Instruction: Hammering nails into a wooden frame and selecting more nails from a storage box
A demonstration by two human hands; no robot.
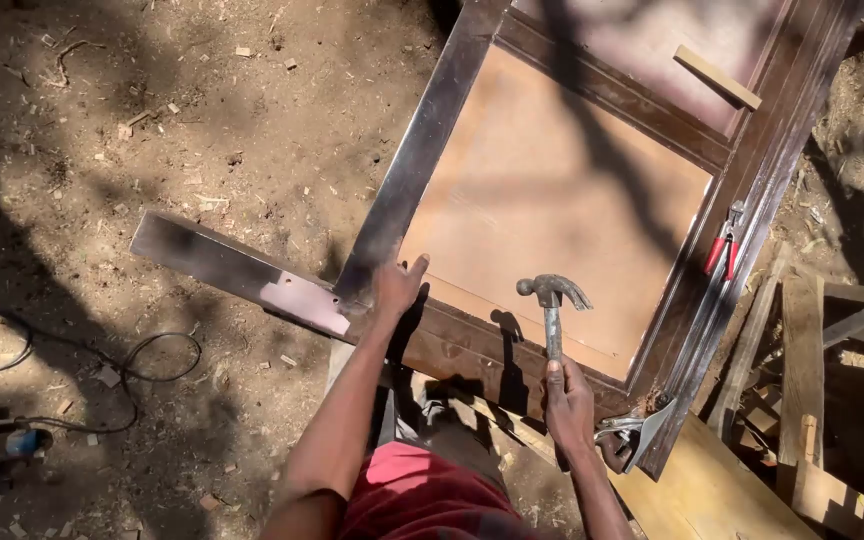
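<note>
Right hand (569, 400) is wrapped tight around the hammer (552, 310) handle, head up over the door panel (552, 190). Left hand (397, 288) lies spread on the dark frame (417, 150), holding nothing.

Right hand (569, 403) grips claw hammer (552, 300) upright over door frame (422, 150); left hand (397, 287) pressed on frame corner

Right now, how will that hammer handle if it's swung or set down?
The hammer looks head-heavy: steel claw head, slim handle. Right hand grips the handle's end, so it may twist. Set on the panel, it likely lies flat, not rolling.
</note>
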